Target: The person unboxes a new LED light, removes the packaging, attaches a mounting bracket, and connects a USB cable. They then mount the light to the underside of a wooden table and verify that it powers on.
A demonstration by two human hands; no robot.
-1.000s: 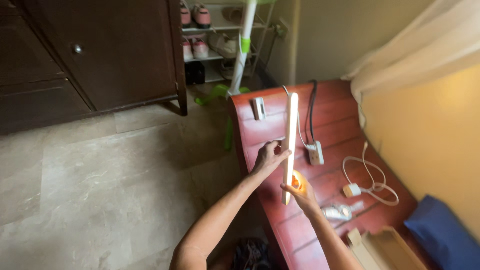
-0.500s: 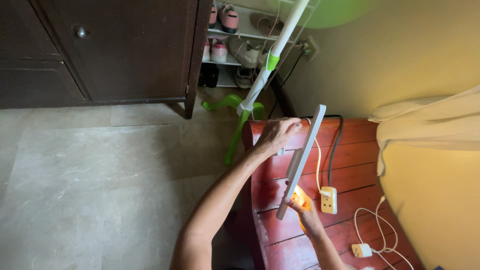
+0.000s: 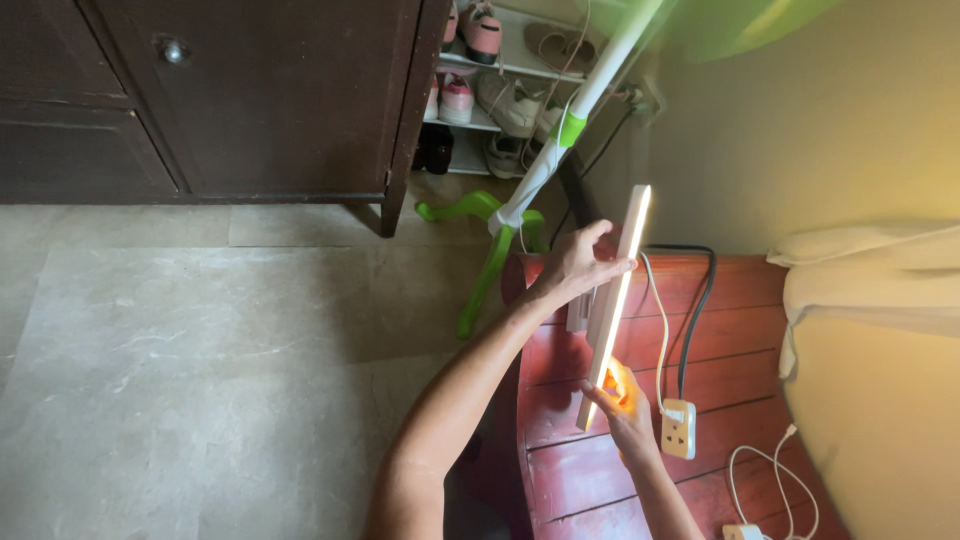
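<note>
Left hand (image 3: 572, 265): gripping the upper half of the light bar (image 3: 618, 290), fingers curling round its edge.
Right hand (image 3: 625, 398): pinching the bar's lower end, fingertips glowing orange.
Light bar: standing tilted between both hands, shining, hanging above the red tabletop (image 3: 560, 460).
Right of the right hand: a white socket block (image 3: 679, 428) is lying close by, white and black cords running up from it.
Beyond the left hand: green stand (image 3: 510, 225), shoe rack (image 3: 500, 70), dark cabinet (image 3: 250, 100).
</note>
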